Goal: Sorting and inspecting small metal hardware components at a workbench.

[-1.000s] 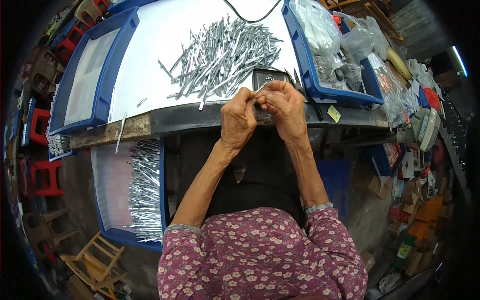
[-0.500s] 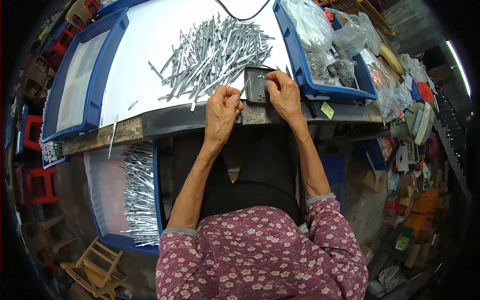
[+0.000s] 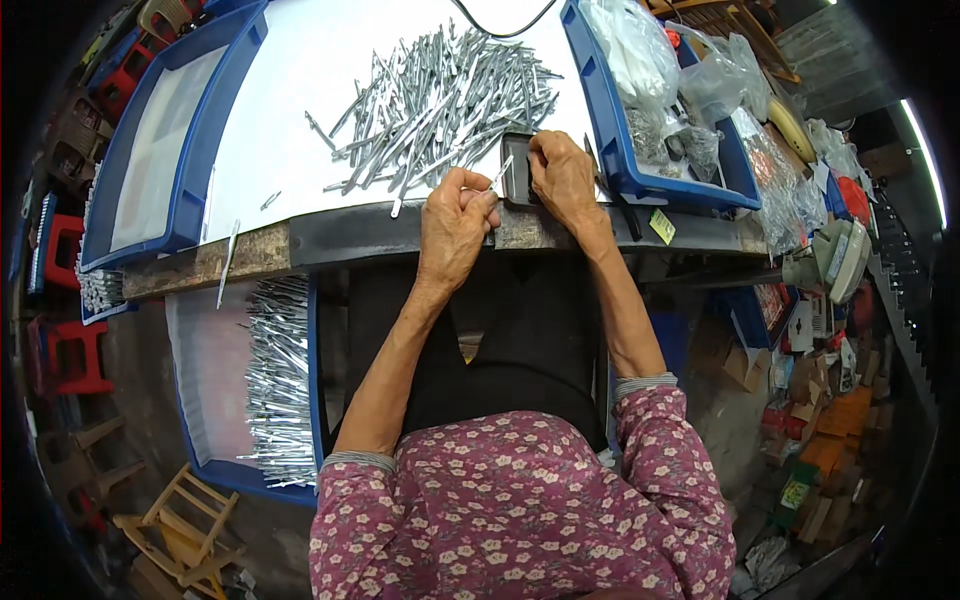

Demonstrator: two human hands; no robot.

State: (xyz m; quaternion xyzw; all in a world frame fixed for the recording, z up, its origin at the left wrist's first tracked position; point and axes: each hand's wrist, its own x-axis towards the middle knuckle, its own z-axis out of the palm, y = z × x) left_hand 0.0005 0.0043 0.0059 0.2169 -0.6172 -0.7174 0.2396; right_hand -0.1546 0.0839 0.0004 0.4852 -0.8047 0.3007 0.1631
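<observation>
The grip of the left hand [image 3: 455, 222] is pinched, thumb against curled fingers, around a thin silver metal strip [image 3: 505, 170]. That strip slants up out of the fingertips toward the small dark rectangular tray [image 3: 520, 178], its free end by the tray's left side. The grip of the right hand [image 3: 566, 178] is bent, its fingertips down at the right part of the small tray; whether they have hold of anything cannot be told, since the hand's back covers the spot.

The small tray lies near the front edge of the white-surfaced tabletop [image 3: 275, 135]. Behind and to the left of the small tray spreads a loose pile of silver-grey metal strips [image 3: 440, 105], lying crisscross. Beyond the small tray, at the far side of the tabletop, curves a thin black cable [image 3: 500, 36].

Just right of the small tray stands a blue plastic box [image 3: 680, 192] with clear plastic bags [image 3: 628, 55] in it. A small yellow tag [image 3: 662, 227] is at the tabletop's front edge, right of and nearer than the small tray. Well left of the small tray is a long blue plastic crate [image 3: 203, 140] with a whitish lining. Lower than the small tray, and to its left, a blue-walled bin [image 3: 314, 385] holds many bright metal rods [image 3: 283, 390] stacked along its right side.
</observation>
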